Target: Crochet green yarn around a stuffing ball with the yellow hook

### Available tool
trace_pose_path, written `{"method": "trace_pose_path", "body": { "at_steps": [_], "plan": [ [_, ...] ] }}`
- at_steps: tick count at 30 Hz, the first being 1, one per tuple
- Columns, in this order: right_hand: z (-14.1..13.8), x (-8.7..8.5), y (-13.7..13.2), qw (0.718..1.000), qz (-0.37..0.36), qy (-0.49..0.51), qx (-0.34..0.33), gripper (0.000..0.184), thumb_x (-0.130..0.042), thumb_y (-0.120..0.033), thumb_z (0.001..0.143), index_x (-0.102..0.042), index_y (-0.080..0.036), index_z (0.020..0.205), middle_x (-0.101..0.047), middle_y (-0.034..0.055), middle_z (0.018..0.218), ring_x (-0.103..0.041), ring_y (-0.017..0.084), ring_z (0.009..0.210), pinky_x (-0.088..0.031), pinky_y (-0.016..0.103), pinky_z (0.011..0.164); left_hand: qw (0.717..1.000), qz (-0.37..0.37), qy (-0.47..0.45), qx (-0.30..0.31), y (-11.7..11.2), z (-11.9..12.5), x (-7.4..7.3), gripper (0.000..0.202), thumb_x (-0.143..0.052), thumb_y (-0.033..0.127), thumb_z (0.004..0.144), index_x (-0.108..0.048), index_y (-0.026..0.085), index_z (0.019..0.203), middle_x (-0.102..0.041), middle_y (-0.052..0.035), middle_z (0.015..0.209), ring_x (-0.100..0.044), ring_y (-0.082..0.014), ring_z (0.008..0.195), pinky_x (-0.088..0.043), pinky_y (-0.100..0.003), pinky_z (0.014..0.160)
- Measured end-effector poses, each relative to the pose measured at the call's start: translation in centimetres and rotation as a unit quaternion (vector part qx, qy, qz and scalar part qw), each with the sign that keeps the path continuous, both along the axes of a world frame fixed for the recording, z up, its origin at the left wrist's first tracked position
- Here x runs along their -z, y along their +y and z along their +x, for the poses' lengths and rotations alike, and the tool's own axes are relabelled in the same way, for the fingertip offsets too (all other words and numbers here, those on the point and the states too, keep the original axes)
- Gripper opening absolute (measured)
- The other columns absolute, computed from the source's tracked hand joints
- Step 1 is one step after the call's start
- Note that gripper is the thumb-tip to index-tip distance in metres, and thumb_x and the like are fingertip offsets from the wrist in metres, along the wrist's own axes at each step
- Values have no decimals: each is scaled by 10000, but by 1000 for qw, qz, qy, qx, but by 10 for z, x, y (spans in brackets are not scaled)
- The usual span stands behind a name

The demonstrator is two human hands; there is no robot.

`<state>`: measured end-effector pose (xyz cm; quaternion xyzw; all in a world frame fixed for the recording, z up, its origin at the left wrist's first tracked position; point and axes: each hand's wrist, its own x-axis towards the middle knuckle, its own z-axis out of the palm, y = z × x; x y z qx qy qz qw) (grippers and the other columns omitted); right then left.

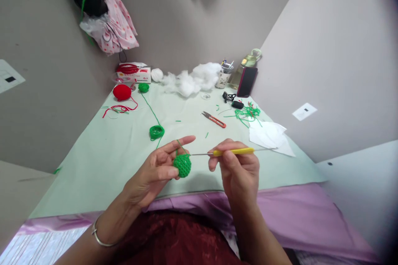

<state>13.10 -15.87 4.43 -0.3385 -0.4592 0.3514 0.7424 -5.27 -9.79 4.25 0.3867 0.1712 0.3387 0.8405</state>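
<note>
Dark red clothing [174,236] lies closest, below your two bare hands. Your left hand [158,169] has its grip pinched on one green crocheted piece [182,166], held above the front of the desk [93,174] — a small, rounded form in bright green, covered in rows of tight stitches. Your right hand [239,169] grasps one crochet hook [233,152] by its yellow handle. Its long axis runs nearly level across your view: one thin metal end points left at the piece's upper edge, the other juts out to the right. Whether the tip sits inside a stitch is hard to tell at this size. Beyond your hands you have two green yarn bundles — one loose coil [156,132], one small ball [143,87] — plus one red ball [122,92], one white ball [157,75] and one pair of orange-handled snips [214,119].
</note>
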Motion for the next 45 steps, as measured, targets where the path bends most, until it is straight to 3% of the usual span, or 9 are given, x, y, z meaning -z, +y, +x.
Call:
{"method": "trace_pose_path", "body": {
  "at_steps": [5,10,14,19,25,30,36,41,45],
  "plan": [
    [2,-1,1,997,-27,37,-58,120,-706,-330,930,-791,-246,916,-692,4,765,-596,92,527,-482,236,505,999,53,12,-8,-1,2,8,625,-864,217,705,-725,271,1312,-630,-14,946,-577,-116,853,-478,-198,766],
    [-4,7,-2,993,-17,-102,-56,193,-623,-311,993,-803,-267,1048,-662,34,884,-615,131,738,-516,301,691,991,120,58,-15,-4,2,12,623,-828,191,803,-660,375,1374,-704,-11,1056,-663,-191,1080,-512,-310,974],
    [-7,8,-2,985,1,-170,-18,194,-615,-268,998,-800,-288,1054,-721,58,986,-658,177,923,-536,317,751,973,184,129,-53,-6,2,10,663,-840,205,807,-623,371,1411,-731,8,1078,-669,-183,1140,-487,-320,1071],
    [-1,13,5,986,-29,-157,-52,144,-677,-223,956,-802,-268,1011,-738,53,999,-673,171,956,-553,313,806,906,338,225,-123,-5,2,7,502,-763,236,864,-664,262,1356,-747,-35,1127,-715,-175,1009,-572,-302,967],
    [2,23,10,978,-101,-83,-162,178,-779,-343,875,-787,-245,1024,-674,16,908,-587,99,662,-505,249,596,805,503,275,-151,-3,-9,7,585,-730,171,872,-594,250,1435,-759,-31,1063,-707,-154,904,-581,-305,943],
    [-7,14,7,972,-128,-144,-134,157,-813,-303,842,-797,-240,984,-634,2,870,-575,93,684,-509,244,639,772,546,289,-151,-1,-13,13,522,-710,201,901,-592,247,1407,-745,-69,1212,-707,-169,937,-587,-311,910],
    [-10,9,12,964,-177,-144,-139,161,-814,-353,828,-749,-206,823,-617,-2,828,-557,103,694,-500,253,651,719,612,294,-151,3,-12,19,196,-655,166,916,-672,212,1106,-690,-115,1375,-714,-217,1080,-579,-333,917],
    [-6,25,19,953,-210,-37,-217,280,-850,-407,770,-702,-174,723,-585,-15,765,-498,79,587,-429,233,556,690,650,279,-155,7,-14,30,275,-622,112,917,-662,215,1169,-744,-90,1232,-697,-203,1035,-561,-343,924],
    [-7,43,20,921,-296,69,-243,316,-883,-410,718,-687,-163,707,-603,-23,690,-497,66,529,-412,212,520,685,664,279,-109,13,-16,46,267,-561,110,972,-654,200,1205,-739,-105,1216,-668,-220,1093,-541,-365,953]
  ]
}}
